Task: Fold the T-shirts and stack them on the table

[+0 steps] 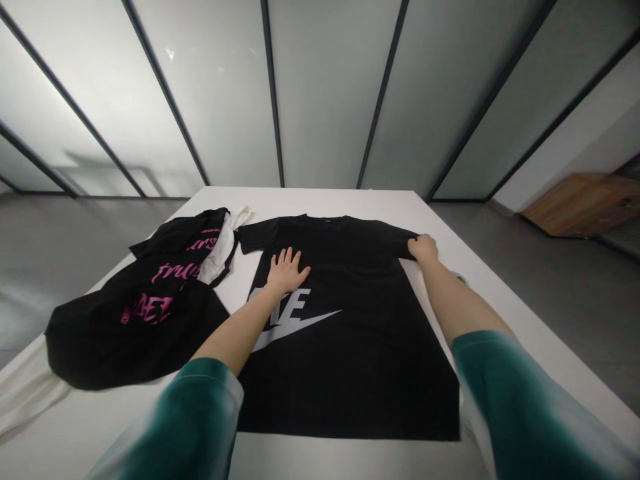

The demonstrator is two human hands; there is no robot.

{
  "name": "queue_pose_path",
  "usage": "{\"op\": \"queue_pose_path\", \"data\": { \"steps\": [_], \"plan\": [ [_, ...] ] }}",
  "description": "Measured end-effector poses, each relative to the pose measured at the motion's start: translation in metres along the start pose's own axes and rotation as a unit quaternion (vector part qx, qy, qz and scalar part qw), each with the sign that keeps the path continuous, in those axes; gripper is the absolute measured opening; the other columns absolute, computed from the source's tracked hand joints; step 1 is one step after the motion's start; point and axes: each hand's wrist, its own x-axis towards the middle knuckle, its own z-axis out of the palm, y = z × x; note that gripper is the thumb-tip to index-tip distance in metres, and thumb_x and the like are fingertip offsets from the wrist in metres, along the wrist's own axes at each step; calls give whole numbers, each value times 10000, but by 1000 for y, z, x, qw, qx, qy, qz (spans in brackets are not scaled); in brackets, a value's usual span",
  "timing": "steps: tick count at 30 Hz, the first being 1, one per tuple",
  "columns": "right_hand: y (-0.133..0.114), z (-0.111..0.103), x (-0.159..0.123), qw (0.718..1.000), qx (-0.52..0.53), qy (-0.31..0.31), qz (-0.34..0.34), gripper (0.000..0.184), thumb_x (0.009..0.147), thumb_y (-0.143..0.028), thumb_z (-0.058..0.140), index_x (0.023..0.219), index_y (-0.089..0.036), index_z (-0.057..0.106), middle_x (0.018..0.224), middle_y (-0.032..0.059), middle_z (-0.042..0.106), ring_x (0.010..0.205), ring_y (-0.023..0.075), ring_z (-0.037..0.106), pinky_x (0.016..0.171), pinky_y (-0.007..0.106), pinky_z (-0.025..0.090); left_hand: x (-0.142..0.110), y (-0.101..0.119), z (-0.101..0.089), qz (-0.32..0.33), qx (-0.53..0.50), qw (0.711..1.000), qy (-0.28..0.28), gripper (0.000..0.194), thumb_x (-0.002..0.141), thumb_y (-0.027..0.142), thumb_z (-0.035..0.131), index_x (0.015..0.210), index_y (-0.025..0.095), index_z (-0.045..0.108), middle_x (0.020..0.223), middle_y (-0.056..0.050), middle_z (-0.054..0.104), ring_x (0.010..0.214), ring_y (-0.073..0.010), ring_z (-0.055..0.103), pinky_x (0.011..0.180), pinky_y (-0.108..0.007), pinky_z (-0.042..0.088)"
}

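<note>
A black T-shirt [360,373] with a pale grey swoosh and lettering lies spread flat, its collar toward the far edge and its hem toward me. My left hand [286,271] rests flat on its chest with fingers spread, just above the lettering. At the far right, my right hand [424,248] is closed around the end of the shirt's sleeve. My left forearm covers part of the lettering. The other sleeve lies stretched out to the left.
On the left lies a heap of clothes: a black garment [110,347] with pink lettering and white cloth [220,257] among it. The white table [505,300] carries everything. Frosted glass panels [320,93] stand beyond it, and a wooden piece [575,203] sits at far right.
</note>
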Motion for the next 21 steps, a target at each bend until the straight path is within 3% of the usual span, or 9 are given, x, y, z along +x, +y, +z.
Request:
{"op": "queue_pose_path", "data": {
  "steps": [7,11,15,21],
  "plan": [
    [-18,-15,-3,998,42,37,-40,529,755,-111,512,1279,-130,576,1145,136,672,1051,253,621,913,358,479,1,-1,1,1,1,1000,0,766,947,642,196,1546,175,300,1627,-144,225,1496,-328,189,1177,-540,195],
    [-44,-21,-18,988,-15,73,-133,483,830,-157,463,1290,-150,608,1240,152,643,1126,293,594,945,411,462,1,-1,2,0,2,1000,-2,766,948,642,195,1546,175,300,1629,-140,219,1496,-332,186,1178,-542,194],
    [-71,-21,-39,958,-116,35,-260,506,868,-167,424,1354,-165,564,1298,154,614,1082,296,616,893,406,483,1,0,2,-3,-2,1000,-2,763,946,643,201,1547,184,300,1630,-131,219,1497,-328,185,1183,-531,186],
    [-93,-1,-66,902,-207,-27,-377,556,875,-142,414,1425,-166,489,1353,166,582,1075,303,614,870,424,495,0,0,0,-1,-3,1000,0,758,948,637,210,1544,179,306,1627,-135,228,1494,-332,192,1177,-539,190]
  ]
}}
